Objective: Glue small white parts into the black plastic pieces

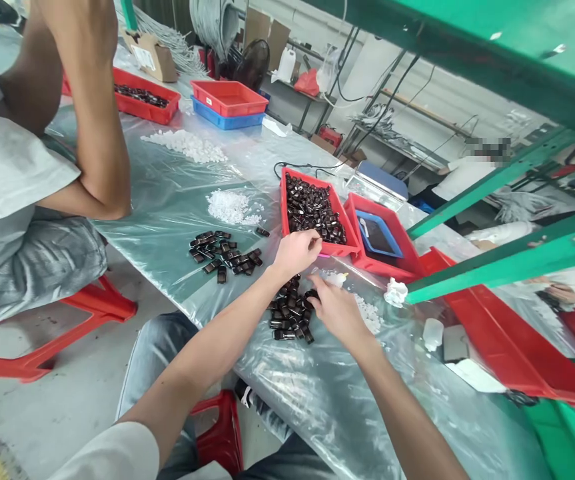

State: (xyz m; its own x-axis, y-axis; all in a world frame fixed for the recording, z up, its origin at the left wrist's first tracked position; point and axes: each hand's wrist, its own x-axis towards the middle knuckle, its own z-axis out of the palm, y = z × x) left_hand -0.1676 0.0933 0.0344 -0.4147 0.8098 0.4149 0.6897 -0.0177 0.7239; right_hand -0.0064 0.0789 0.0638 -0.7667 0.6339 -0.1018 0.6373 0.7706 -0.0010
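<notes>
My left hand (297,252) is closed, its fingertips curled together at the near edge of a red tray (348,233); whatever is in them is hidden. That tray is filled with small glossy black plastic pieces (312,203). Lower and to the right, my right hand (336,310) pinches a black plastic piece at the side of a loose pile of black pieces (290,313). A second pile of such pieces (224,253) lies to the left. Small white pieces (368,313) are scattered beyond my right hand, near a small white bottle (337,279).
White pieces (232,207) form heaps on the plastic-covered table (167,233). A red tray holding a blue one (382,233) stands right of the full tray. Green metal bars (507,260) cross on the right. A co-worker's arm (100,147) rests at the left.
</notes>
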